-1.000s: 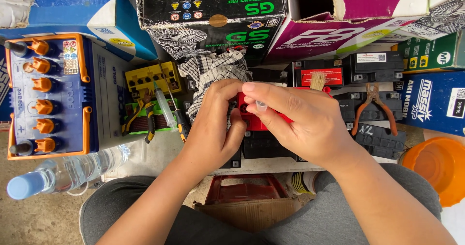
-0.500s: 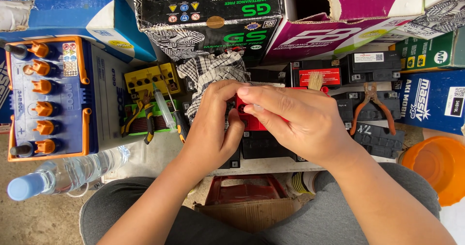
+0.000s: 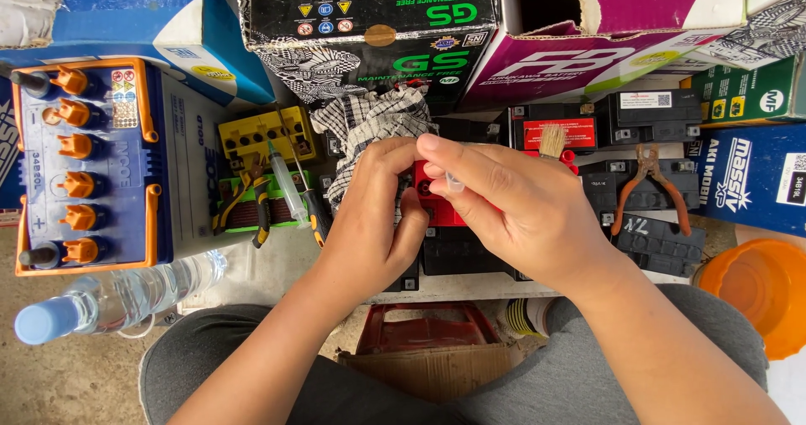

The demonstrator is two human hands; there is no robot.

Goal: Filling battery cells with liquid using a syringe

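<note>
My left hand (image 3: 374,223) and my right hand (image 3: 512,207) meet over a small battery with a red top (image 3: 435,211), which sits on black batteries (image 3: 457,253). The left hand's fingers wrap the red top from the left. Thumb and fingers of the right hand pinch a small clear tube-like piece (image 3: 454,182) above the red top. Most of the red-topped battery is hidden under both hands. A checked cloth (image 3: 369,131) lies just behind the left hand.
A large blue battery with orange caps (image 3: 84,165) stands at the left, a clear water bottle (image 3: 117,295) below it. A yellow cap strip (image 3: 264,135), screwdrivers (image 3: 294,194), a brush (image 3: 552,142), orange-handled pliers (image 3: 651,186), an orange bucket (image 3: 756,295) and cardboard boxes (image 3: 378,30) surround the hands.
Both hands stay over the red-topped battery. The right hand's fingers have shifted slightly on the small clear piece; nothing else has moved.
</note>
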